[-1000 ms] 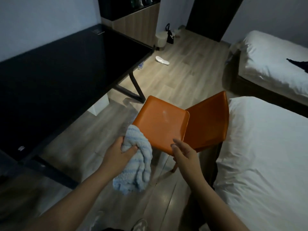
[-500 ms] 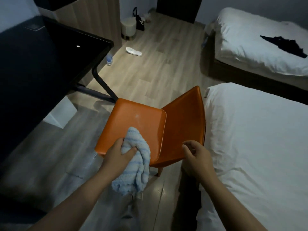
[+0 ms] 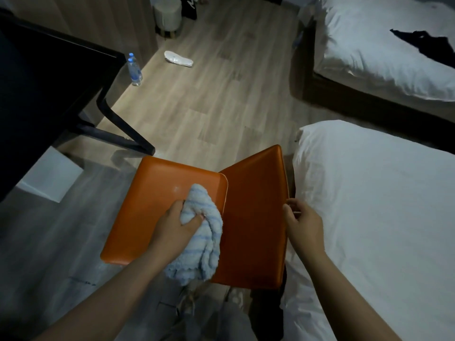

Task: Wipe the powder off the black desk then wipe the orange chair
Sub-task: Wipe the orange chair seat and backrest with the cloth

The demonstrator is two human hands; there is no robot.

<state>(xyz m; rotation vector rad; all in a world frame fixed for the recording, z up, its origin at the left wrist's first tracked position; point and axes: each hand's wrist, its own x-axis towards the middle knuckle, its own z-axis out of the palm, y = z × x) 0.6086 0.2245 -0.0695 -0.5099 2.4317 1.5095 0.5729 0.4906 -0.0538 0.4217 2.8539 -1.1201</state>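
Cloth in left hand on chair

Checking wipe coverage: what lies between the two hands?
In the head view: the fluffy blue-striped towel gripped by the left hand, then the orange chair backrest, whose edge the right hand holds.

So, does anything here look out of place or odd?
A few things. A lone white insole lies on the floor, a water bottle stands beside the black desk, dark clothing is strewn on the far bed, and a pale smudge marks the seat of the orange chair, just beyond the cloth.
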